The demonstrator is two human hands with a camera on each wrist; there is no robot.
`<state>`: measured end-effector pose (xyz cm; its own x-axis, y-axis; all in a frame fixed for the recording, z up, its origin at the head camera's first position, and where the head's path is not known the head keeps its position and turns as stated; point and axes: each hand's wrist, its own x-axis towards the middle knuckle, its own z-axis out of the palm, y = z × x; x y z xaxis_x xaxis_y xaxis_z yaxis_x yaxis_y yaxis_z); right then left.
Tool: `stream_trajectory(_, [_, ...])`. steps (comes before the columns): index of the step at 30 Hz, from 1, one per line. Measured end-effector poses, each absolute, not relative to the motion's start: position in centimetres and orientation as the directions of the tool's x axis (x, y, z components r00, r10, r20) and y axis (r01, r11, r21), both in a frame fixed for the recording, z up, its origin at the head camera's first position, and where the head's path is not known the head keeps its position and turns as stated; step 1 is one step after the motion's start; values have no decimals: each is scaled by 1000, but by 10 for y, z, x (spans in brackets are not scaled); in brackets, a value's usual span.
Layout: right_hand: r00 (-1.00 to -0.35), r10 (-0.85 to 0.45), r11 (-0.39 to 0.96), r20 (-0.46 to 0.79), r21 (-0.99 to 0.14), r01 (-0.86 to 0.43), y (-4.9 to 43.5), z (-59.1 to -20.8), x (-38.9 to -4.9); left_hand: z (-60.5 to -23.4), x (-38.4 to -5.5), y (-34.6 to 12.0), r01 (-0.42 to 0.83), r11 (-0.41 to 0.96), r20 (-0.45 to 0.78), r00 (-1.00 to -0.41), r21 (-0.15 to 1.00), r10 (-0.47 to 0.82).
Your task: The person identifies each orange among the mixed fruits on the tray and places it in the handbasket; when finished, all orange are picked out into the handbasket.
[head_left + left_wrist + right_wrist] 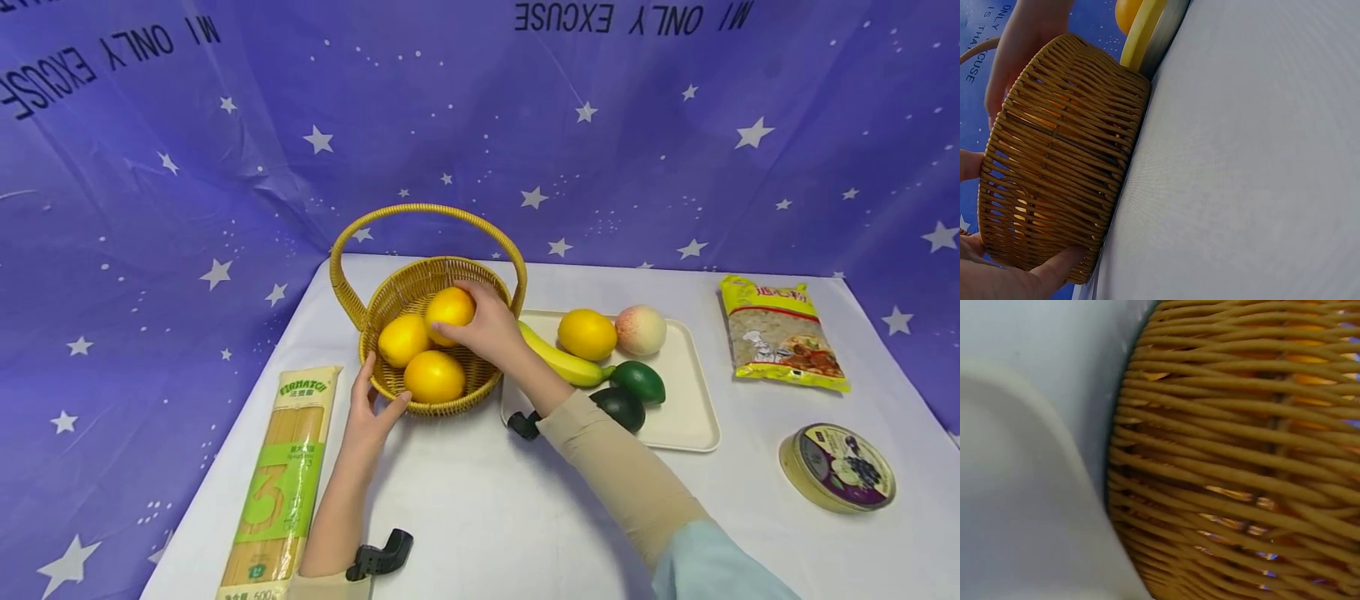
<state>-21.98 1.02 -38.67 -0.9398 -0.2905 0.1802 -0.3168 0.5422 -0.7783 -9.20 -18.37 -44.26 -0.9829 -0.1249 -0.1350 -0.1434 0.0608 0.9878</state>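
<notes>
A wicker basket (450,406) with a tall arched handle stands on the table, holding a yellow lemon-shaped fruit (403,340) and a rounder yellow-orange fruit (433,377). Inside it my right hand (489,327) grips an orange (451,310) between thumb and fingers, beside those two. My left hand (369,421) holds the basket's near left side, fingers at the rim. In the left wrist view its thumb (1060,265) presses the woven outer wall. The right wrist view shows only the basket wall (1241,450) and part of the tray (1016,487), not the hand.
Right of the basket, the cream tray (693,417) bears a banana (562,358), a yellow fruit (587,334), a peach (641,331), a green fruit (639,382) and a dark avocado-like fruit (621,408). Spaghetti (281,483) lies left; a food bag (783,333) and round tub (840,468) sit right.
</notes>
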Motion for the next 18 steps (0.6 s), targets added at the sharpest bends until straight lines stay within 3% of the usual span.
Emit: stream_trajectory(18, [-950,-311,622,-22,-761,-186,-7,-407,-246,-441,-92,-183,-156,70,-146,-981,985,-129])
